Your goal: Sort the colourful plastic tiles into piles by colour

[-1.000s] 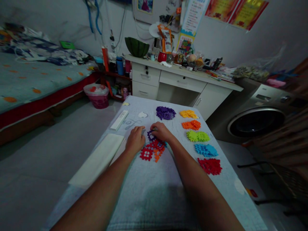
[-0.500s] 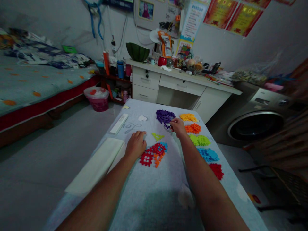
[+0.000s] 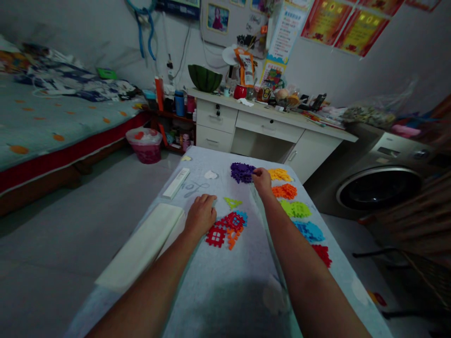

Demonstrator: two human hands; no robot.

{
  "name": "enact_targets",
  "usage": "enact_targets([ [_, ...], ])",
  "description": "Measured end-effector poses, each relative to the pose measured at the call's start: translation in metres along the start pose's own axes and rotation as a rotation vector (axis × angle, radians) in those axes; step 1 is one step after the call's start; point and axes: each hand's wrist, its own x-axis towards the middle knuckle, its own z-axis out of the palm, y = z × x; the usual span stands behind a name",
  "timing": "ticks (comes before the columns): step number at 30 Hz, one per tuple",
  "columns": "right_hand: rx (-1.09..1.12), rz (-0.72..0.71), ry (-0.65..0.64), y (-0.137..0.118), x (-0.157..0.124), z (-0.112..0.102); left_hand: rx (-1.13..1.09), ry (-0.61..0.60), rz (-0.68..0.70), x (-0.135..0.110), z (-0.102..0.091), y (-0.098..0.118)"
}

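Observation:
My right hand (image 3: 262,182) is at the right edge of a pile of purple plastic interlocking pieces (image 3: 242,172). Its thumb and fingers are pinched together; what is between them, if anything, is hidden. Palm down on the cloth lies my left hand (image 3: 201,215), fingers extended and holding nothing. Just right of it is a small group of pieces: a red window square (image 3: 215,236), another red window piece (image 3: 235,220), an orange triangle (image 3: 233,237) and a partly covered blue piece (image 3: 243,216). A lime green triangle (image 3: 232,203) lies apart, beyond this group.
Piles of yellow (image 3: 280,175), orange (image 3: 284,191), green (image 3: 296,209), blue (image 3: 309,231) and red pieces (image 3: 322,255) line the table's right side. On the left are a white box (image 3: 176,183) and a folded pale cloth (image 3: 144,244). A desk (image 3: 214,115) stands behind.
My right hand has shifted slightly up and right; the purple piece at its fingertips no longer sticks out below the pile. My left hand stays in place while the view shifts slightly.

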Motion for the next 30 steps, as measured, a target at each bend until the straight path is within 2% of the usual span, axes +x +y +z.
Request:
enact_targets([
  [2, -0.107, -0.056, 0.05, -0.003, 0.006, 0.002, 0.0, -0.003, 0.0, 0.0, 0.0, 0.0],
  [4, -0.196, -0.079, 0.048, -0.006, 0.01, 0.005, 0.002, -0.012, -0.004, 0.0, -0.001, 0.0],
  [8, -0.324, -0.066, -0.074, -0.005, 0.009, 0.014, -0.009, -0.02, -0.014, 0.0, -0.003, 0.001],
  [11, -0.342, -0.102, -0.13, -0.001, 0.002, 0.017, -0.023, -0.009, -0.009, 0.0, -0.003, 0.001],
  [17, -0.342, -0.201, -0.114, -0.005, -0.024, 0.007, -0.026, -0.015, -0.01, 0.0, -0.004, 0.002],
  [19, -0.336, -0.263, -0.182, -0.012, -0.036, 0.001, -0.018, -0.016, -0.01, 0.0, -0.004, 0.002],
  [23, -0.347, -0.393, -0.488, -0.023, -0.063, -0.009, 0.002, -0.016, -0.017, 0.0, -0.004, 0.003],
  [25, -0.4, -0.426, -0.595, -0.025, -0.073, -0.01, 0.006, -0.022, -0.016, 0.0, -0.004, 0.003],
  [30, -0.566, -0.394, -0.683, -0.02, -0.081, -0.007, -0.004, -0.026, -0.005, 0.001, -0.005, 0.003],
])
